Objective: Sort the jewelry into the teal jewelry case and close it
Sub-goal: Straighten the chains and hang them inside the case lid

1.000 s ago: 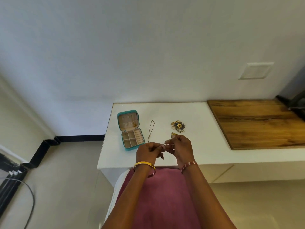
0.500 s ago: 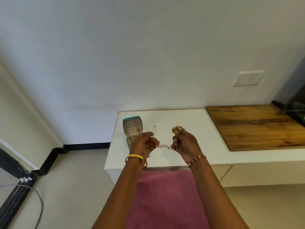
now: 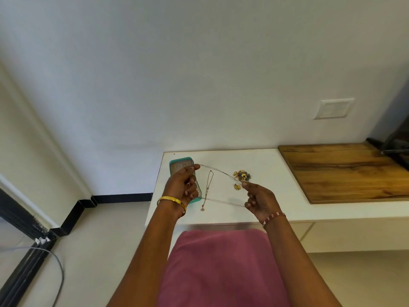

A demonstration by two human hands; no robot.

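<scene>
A thin silver chain (image 3: 218, 171) is stretched in the air between my two hands above the white table (image 3: 261, 209). My left hand (image 3: 182, 183) pinches one end at its fingertips, in front of the open teal jewelry case (image 3: 174, 163), which it mostly hides. My right hand (image 3: 259, 198) pinches the other end, and a second strand runs back below. A gold pendant necklace (image 3: 207, 190) lies on the table between the hands. A small pile of gold and blue jewelry (image 3: 242, 175) sits just beyond my right hand, with a gold piece (image 3: 237, 186) beside it.
A wooden board (image 3: 345, 171) covers the table's right part, with a dark object (image 3: 396, 145) at its far corner. The wall stands right behind the table. My pink-clad lap (image 3: 221, 267) is below the table edge. A cable (image 3: 58, 275) lies on the floor at left.
My hands have moved apart, drawing the chain out taut between them. My left hand rose in front of the case; the pile beyond my right hand is uncovered.
</scene>
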